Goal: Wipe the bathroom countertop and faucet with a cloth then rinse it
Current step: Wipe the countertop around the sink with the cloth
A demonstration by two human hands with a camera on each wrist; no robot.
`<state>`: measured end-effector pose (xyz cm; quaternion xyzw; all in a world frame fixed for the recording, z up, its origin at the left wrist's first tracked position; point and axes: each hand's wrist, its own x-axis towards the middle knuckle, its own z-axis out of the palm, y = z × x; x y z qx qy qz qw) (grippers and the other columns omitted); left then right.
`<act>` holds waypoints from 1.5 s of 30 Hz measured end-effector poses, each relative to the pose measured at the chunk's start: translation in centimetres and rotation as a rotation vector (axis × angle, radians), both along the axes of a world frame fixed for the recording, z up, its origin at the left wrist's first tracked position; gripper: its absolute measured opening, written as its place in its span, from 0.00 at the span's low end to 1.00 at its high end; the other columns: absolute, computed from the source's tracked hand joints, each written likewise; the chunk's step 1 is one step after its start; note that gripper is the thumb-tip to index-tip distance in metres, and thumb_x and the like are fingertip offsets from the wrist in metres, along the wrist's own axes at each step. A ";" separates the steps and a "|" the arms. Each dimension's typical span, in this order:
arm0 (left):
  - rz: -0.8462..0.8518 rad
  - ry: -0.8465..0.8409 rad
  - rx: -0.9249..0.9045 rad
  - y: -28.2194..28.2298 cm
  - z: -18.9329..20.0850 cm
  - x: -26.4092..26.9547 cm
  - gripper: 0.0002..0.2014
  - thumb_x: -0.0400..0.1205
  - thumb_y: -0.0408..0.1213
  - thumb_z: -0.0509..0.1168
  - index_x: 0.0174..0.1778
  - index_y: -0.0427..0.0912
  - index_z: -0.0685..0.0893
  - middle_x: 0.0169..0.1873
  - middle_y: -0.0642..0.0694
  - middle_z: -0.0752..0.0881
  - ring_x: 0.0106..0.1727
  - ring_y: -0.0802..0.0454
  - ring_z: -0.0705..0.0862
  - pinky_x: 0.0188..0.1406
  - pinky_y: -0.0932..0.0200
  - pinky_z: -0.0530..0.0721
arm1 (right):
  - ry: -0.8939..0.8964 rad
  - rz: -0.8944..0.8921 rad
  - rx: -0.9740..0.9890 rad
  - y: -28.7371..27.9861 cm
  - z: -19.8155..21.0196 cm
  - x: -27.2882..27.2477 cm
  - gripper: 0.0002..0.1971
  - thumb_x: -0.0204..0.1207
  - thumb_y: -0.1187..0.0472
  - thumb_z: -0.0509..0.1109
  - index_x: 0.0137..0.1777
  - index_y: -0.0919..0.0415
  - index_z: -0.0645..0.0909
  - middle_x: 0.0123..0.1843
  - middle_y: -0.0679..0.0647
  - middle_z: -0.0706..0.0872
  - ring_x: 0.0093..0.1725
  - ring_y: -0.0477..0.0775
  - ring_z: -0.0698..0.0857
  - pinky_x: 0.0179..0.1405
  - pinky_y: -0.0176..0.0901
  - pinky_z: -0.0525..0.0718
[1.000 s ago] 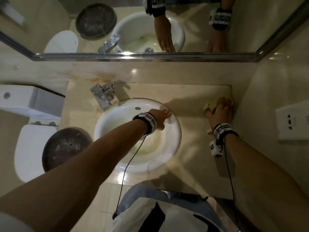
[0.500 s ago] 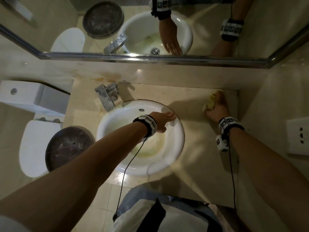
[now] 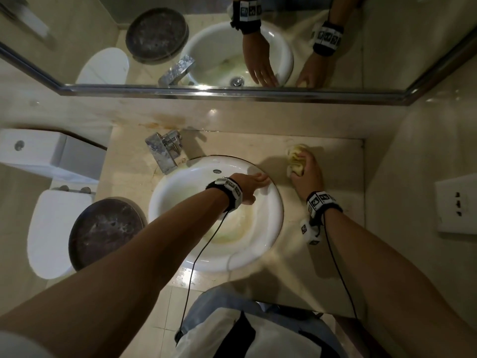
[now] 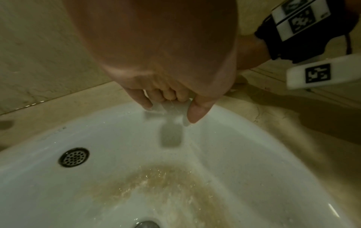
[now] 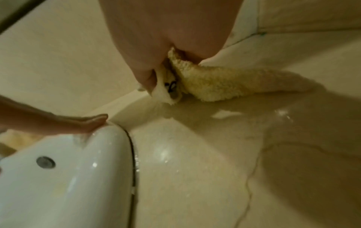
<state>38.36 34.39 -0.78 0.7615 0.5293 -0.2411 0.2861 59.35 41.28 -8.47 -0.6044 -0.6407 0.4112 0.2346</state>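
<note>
A yellow cloth (image 3: pixel 296 159) lies bunched on the beige countertop (image 3: pixel 333 161) behind and right of the white sink (image 3: pixel 180 187). My right hand (image 3: pixel 307 174) grips the cloth (image 5: pixel 220 84) and presses it on the wet counter (image 5: pixel 195 154). My left hand (image 3: pixel 251 183) rests with straight fingers (image 4: pixel 197 111) on the far right rim of the sink (image 4: pixel 244 138), holding nothing. The chrome faucet (image 3: pixel 164 149) stands at the sink's back left, away from both hands.
A mirror (image 3: pixel 232 42) runs along the back wall. A toilet (image 3: pixel 49 228) and a dark round lid (image 3: pixel 105 231) stand left of the counter. A wall socket (image 3: pixel 456 202) is on the right wall. Brown residue lies in the sink bowl (image 4: pixel 166 192).
My right hand has slid the cloth leftward along the back of the counter, away from the right wall. My left hand has stayed on the sink rim.
</note>
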 end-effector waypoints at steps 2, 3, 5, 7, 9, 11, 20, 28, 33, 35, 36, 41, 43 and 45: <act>-0.004 0.002 -0.003 0.0 0.1 0.0 0.43 0.81 0.38 0.63 0.88 0.57 0.47 0.88 0.57 0.46 0.86 0.56 0.59 0.67 0.53 0.77 | 0.066 -0.127 0.015 -1.1 0.6 0.6 0.32 0.71 0.65 0.78 0.75 0.55 0.73 0.72 0.58 0.81 0.69 0.59 0.82 0.69 0.56 0.83; -0.008 0.005 -0.005 0.0 0.2 0.1 0.43 0.81 0.38 0.63 0.88 0.58 0.47 0.88 0.57 0.46 0.85 0.56 0.61 0.66 0.54 0.77 | 0.096 -0.189 0.025 -1.6 1.0 1.1 0.31 0.71 0.66 0.77 0.75 0.55 0.73 0.72 0.57 0.81 0.68 0.57 0.82 0.68 0.57 0.84; -0.007 0.018 -0.015 0.1 0.3 0.0 0.43 0.80 0.38 0.64 0.88 0.58 0.47 0.88 0.58 0.47 0.84 0.54 0.65 0.63 0.55 0.78 | 0.129 -0.295 0.055 -2.5 1.5 2.1 0.32 0.72 0.67 0.77 0.76 0.56 0.73 0.74 0.57 0.80 0.69 0.57 0.82 0.67 0.55 0.85; -0.015 0.033 -0.013 0.1 0.5 0.2 0.43 0.80 0.38 0.64 0.88 0.58 0.47 0.88 0.58 0.47 0.83 0.54 0.66 0.63 0.55 0.77 | 0.118 -0.375 0.096 -3.4 1.8 3.6 0.33 0.73 0.67 0.76 0.78 0.56 0.72 0.76 0.57 0.79 0.71 0.58 0.81 0.68 0.53 0.85; -0.033 0.053 -0.009 0.1 0.7 0.4 0.42 0.82 0.38 0.63 0.88 0.57 0.47 0.88 0.57 0.47 0.84 0.55 0.64 0.66 0.55 0.76 | 0.092 -0.451 0.123 -4.1 1.7 5.4 0.33 0.75 0.67 0.75 0.79 0.56 0.70 0.77 0.58 0.78 0.73 0.60 0.80 0.68 0.53 0.84; -0.039 0.064 0.002 0.1 0.8 0.5 0.42 0.82 0.38 0.63 0.88 0.57 0.46 0.88 0.57 0.47 0.85 0.55 0.62 0.69 0.54 0.76 | 0.049 -0.526 0.110 -4.9 0.9 7.1 0.35 0.76 0.67 0.74 0.82 0.55 0.67 0.79 0.59 0.75 0.75 0.61 0.78 0.71 0.55 0.82; -0.026 0.058 -0.019 0.0 0.5 0.4 0.44 0.80 0.39 0.64 0.88 0.57 0.46 0.88 0.57 0.46 0.84 0.54 0.63 0.67 0.53 0.77 | -0.241 -0.448 -0.042 -6.4 -1.7 7.8 0.42 0.82 0.60 0.73 0.88 0.69 0.52 0.89 0.68 0.52 0.88 0.68 0.55 0.85 0.51 0.58; 0.009 0.036 -0.018 -0.1 0.5 0.3 0.44 0.81 0.36 0.62 0.88 0.58 0.45 0.88 0.58 0.44 0.86 0.56 0.59 0.66 0.53 0.77 | -0.393 -0.193 -0.103 1.0 -1.3 8.4 0.48 0.82 0.51 0.72 0.89 0.67 0.44 0.89 0.70 0.49 0.87 0.70 0.56 0.85 0.53 0.58; 0.025 0.005 -0.008 0.0 0.4 0.3 0.43 0.81 0.36 0.62 0.88 0.57 0.46 0.88 0.58 0.45 0.86 0.56 0.59 0.68 0.54 0.76 | -0.438 -0.006 -0.092 6.6 -1.7 9.7 0.53 0.78 0.45 0.75 0.90 0.62 0.43 0.91 0.65 0.48 0.89 0.67 0.49 0.89 0.55 0.48; 0.024 0.002 -0.002 0.0 0.3 0.3 0.43 0.81 0.36 0.63 0.88 0.57 0.46 0.88 0.57 0.45 0.85 0.56 0.60 0.66 0.54 0.76 | -0.394 -0.008 -0.105 7.1 -0.9 9.5 0.53 0.77 0.48 0.77 0.90 0.62 0.45 0.90 0.64 0.50 0.89 0.66 0.50 0.89 0.57 0.50; 0.022 -0.003 -0.004 0.0 0.2 0.1 0.43 0.82 0.37 0.63 0.88 0.57 0.46 0.88 0.57 0.45 0.85 0.56 0.60 0.66 0.54 0.77 | -0.374 -0.016 -0.116 7.1 -0.8 9.4 0.53 0.77 0.49 0.78 0.90 0.62 0.45 0.91 0.64 0.50 0.89 0.66 0.51 0.89 0.56 0.51; 0.021 -0.038 -0.018 0.0 -0.6 -0.5 0.44 0.80 0.36 0.63 0.88 0.58 0.45 0.88 0.57 0.45 0.85 0.54 0.62 0.64 0.54 0.77 | -0.171 0.001 0.023 5.7 -0.3 8.6 0.43 0.76 0.60 0.80 0.86 0.66 0.60 0.79 0.69 0.72 0.75 0.70 0.75 0.73 0.41 0.71; 0.010 -0.040 -0.029 0.1 -0.8 -0.7 0.45 0.80 0.35 0.63 0.88 0.59 0.45 0.88 0.58 0.45 0.85 0.54 0.62 0.63 0.53 0.78 | -0.135 0.061 0.064 5.7 -0.7 7.5 0.40 0.73 0.61 0.81 0.81 0.70 0.65 0.72 0.70 0.76 0.70 0.69 0.78 0.72 0.44 0.73; 0.010 -0.055 -0.036 0.1 -1.0 -0.9 0.46 0.79 0.35 0.62 0.87 0.62 0.44 0.88 0.59 0.44 0.85 0.55 0.61 0.65 0.51 0.79 | -0.142 0.101 0.082 5.8 -1.4 6.2 0.38 0.70 0.51 0.79 0.73 0.70 0.68 0.64 0.63 0.76 0.62 0.64 0.79 0.71 0.58 0.77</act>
